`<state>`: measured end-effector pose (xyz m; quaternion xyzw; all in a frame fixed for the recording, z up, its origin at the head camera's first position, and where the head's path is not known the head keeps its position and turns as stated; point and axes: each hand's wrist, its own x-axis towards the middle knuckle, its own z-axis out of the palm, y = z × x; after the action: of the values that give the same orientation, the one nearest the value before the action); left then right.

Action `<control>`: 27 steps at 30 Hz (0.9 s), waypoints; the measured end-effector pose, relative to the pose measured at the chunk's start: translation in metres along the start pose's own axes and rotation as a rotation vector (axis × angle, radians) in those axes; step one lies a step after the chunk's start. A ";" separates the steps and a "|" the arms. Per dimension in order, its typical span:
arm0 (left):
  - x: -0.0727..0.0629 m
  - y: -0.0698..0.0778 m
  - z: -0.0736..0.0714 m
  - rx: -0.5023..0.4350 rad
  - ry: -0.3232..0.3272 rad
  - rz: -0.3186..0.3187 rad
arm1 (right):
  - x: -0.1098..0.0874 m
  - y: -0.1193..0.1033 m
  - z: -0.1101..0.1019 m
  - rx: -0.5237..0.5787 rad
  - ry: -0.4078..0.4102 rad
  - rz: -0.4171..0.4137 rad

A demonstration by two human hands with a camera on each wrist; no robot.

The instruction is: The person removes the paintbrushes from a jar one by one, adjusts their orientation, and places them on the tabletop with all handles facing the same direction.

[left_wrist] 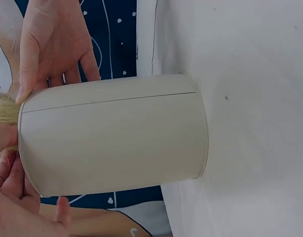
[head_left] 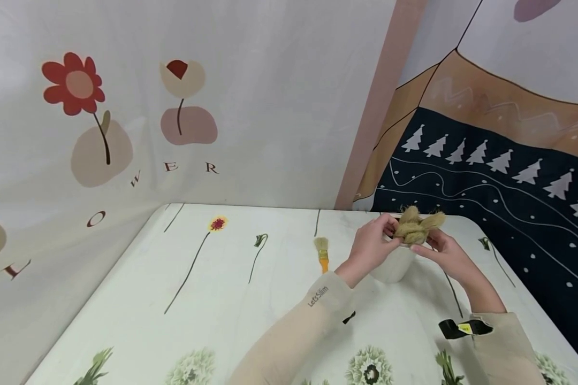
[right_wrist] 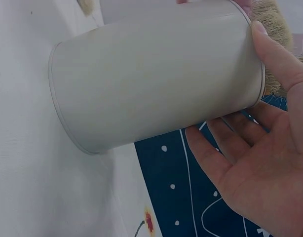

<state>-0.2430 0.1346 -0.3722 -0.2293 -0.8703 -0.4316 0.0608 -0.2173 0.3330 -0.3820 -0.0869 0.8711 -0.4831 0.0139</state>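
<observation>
A cream-white cylindrical container (head_left: 394, 266) stands on the table at the right. Tufts of tan bristles, like paintbrush heads (head_left: 412, 227), stick up bunched together from its mouth. My left hand (head_left: 373, 243) is at the left of the mouth, thumb and fingers curled about the bristles. On the other side, my right hand (head_left: 449, 255) grips the container's rim; in the right wrist view its thumb (right_wrist: 277, 54) presses the rim and its fingers lie along the wall. The container hides whatever is below the bristles.
A paintbrush (head_left: 322, 254) with an orange handle lies left of the container. A small black item (head_left: 349, 317) lies nearer me. Flowers are printed on the white tablecloth (head_left: 139, 321). Printed curtains (head_left: 270, 107) hang behind and to the right.
</observation>
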 end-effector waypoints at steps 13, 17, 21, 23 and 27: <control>-0.004 -0.003 -0.003 -0.055 0.132 0.073 | 0.000 -0.001 0.001 -0.009 -0.006 0.039; -0.003 -0.003 -0.006 -0.134 0.126 0.091 | 0.000 -0.001 0.000 -0.004 -0.007 0.052; -0.003 -0.004 -0.009 -0.192 0.100 0.110 | 0.000 -0.001 0.000 -0.008 -0.007 0.066; -0.001 -0.004 -0.010 -0.217 0.091 0.120 | -0.001 -0.001 0.000 -0.005 -0.005 0.065; 0.002 -0.001 -0.014 -0.274 0.082 0.128 | -0.002 -0.001 -0.001 0.000 -0.009 0.051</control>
<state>-0.2470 0.1240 -0.3640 -0.2725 -0.7838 -0.5504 0.0917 -0.2156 0.3332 -0.3808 -0.0670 0.8730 -0.4821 0.0299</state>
